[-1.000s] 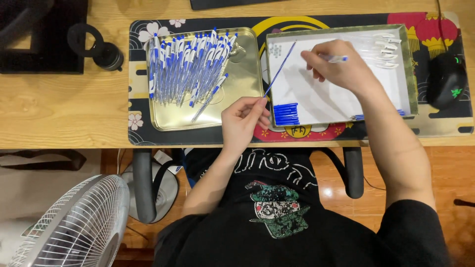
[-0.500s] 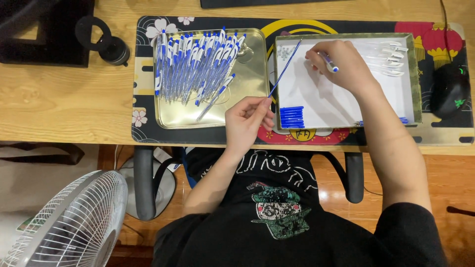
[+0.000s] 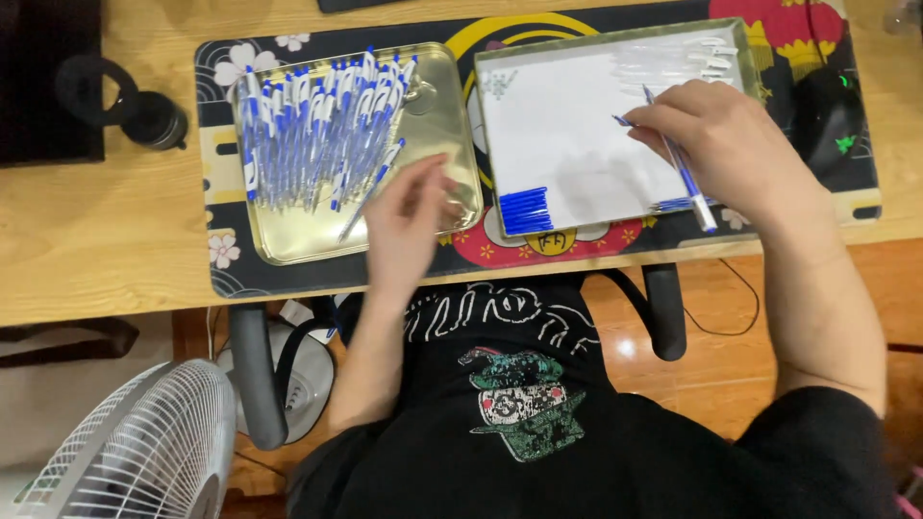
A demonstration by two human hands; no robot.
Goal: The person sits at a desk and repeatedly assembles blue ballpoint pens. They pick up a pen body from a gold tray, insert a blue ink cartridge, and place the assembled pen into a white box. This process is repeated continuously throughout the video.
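A gold metal tray (image 3: 298, 240) holds several blue-and-white pens (image 3: 317, 125) in a row. My left hand (image 3: 409, 226) hovers over this tray's right part, blurred, near a single pen (image 3: 370, 189) lying aslant; whether it holds anything I cannot tell. To the right a white-lined tray (image 3: 567, 125) holds a bunch of blue refills (image 3: 525, 210) at its near left corner and clear pen parts (image 3: 702, 53) at its far right. My right hand (image 3: 716, 144) rests over the white tray, gripping a blue-and-white pen (image 3: 685, 178) that points toward me.
A dark patterned desk mat (image 3: 808, 58) lies under both trays on a wooden desk. A black round object (image 3: 144, 106) stands at the far left. A white fan (image 3: 135, 447) and the chair's armrests (image 3: 663, 308) are below the desk edge.
My left hand moved left from the white tray's edge to over the gold tray, and the thin blue refill it held is gone from it. My right hand now holds a whole pen.
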